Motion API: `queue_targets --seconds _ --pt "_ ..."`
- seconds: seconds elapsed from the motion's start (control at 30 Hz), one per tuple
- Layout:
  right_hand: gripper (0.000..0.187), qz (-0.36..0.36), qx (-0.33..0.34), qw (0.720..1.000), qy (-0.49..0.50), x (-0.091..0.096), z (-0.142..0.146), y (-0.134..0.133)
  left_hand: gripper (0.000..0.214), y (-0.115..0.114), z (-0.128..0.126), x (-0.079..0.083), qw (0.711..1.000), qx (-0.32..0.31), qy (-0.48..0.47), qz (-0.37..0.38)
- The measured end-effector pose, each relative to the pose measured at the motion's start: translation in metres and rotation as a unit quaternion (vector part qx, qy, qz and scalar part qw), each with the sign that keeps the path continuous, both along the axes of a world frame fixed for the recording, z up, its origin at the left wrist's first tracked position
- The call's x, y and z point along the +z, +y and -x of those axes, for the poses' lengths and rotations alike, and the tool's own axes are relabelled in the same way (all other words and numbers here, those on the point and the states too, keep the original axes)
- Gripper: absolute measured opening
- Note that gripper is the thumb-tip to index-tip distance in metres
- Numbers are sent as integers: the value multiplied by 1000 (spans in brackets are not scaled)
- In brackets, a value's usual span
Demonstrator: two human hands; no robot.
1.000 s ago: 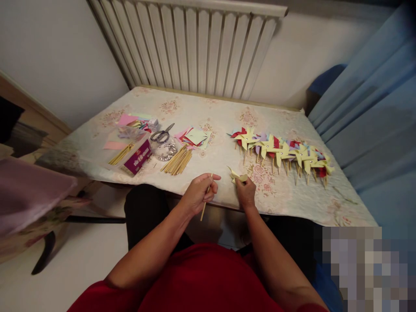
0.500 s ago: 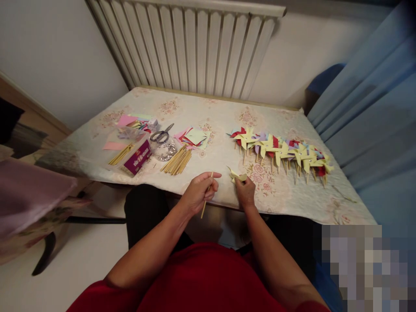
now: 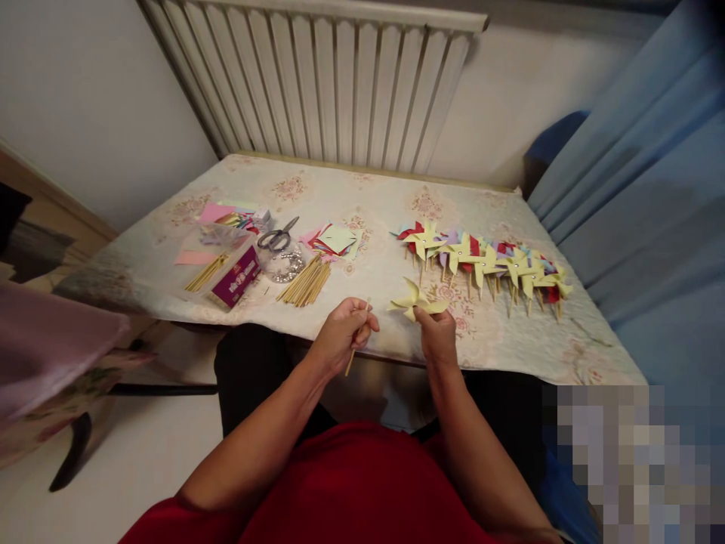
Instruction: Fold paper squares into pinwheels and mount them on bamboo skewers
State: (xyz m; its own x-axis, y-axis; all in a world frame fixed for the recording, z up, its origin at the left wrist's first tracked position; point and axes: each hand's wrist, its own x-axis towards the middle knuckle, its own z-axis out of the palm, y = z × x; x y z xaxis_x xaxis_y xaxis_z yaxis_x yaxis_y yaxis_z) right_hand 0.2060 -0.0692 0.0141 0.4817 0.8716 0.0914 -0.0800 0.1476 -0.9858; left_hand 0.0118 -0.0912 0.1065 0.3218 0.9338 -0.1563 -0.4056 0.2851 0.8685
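Note:
My left hand (image 3: 340, 334) is closed around a thin wooden stick (image 3: 356, 338), held upright at the table's near edge. My right hand (image 3: 433, 332) pinches a folded pale yellow paper pinwheel head (image 3: 416, 302), lifted just above the tablecloth. The two hands are close together, a short gap between stick and pinwheel head. A row of several finished pinwheels on sticks (image 3: 487, 261) lies on the table beyond my right hand.
On the floral tablecloth (image 3: 362, 204) lie a bundle of sticks (image 3: 304, 281), scissors (image 3: 276, 237), a stack of coloured paper squares (image 3: 334, 239), a purple box (image 3: 235, 268) and a clear bag of shiny bits (image 3: 286, 264). A radiator stands behind; blue fabric hangs at right.
My right hand has lifted the yellow pinwheel head off the table and opened it toward view. My left hand with the stick shifted slightly lower and nearer.

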Motion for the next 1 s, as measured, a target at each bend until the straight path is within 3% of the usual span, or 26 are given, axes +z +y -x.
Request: queue_targets --seconds 0.07,0.13,0.2,0.27,0.33,0.4,0.53,0.77,1.0 --pt "29 -9 59 998 8 24 5 -12 22 -1 0 -1 1000 5 -1 -8" --pt "24 -21 169 985 -15 52 11 -25 25 -1 0 -2 1000 19 -3 -2" --pt "21 -41 301 951 -56 79 18 -39 28 -1 1 -2 1000 24 -7 14" --pt "20 -45 426 899 -92 101 26 -49 30 -2 2 -2 999 15 -19 30" --pt "20 -63 479 868 -114 115 33 -54 31 -3 4 0 999 4 -31 38" --pt "19 -84 457 872 -153 122 39 -56 31 -5 6 1 999 7 -32 38" --pt "16 -150 331 895 -258 127 46 -53 23 -9 9 4 999 25 -33 32" --pt "10 -238 224 876 -355 127 55 -53 19 -15 12 10 997 25 -66 28" --pt "12 -274 158 851 -419 117 61 -54 22 -19 14 17 996 16 -82 43"
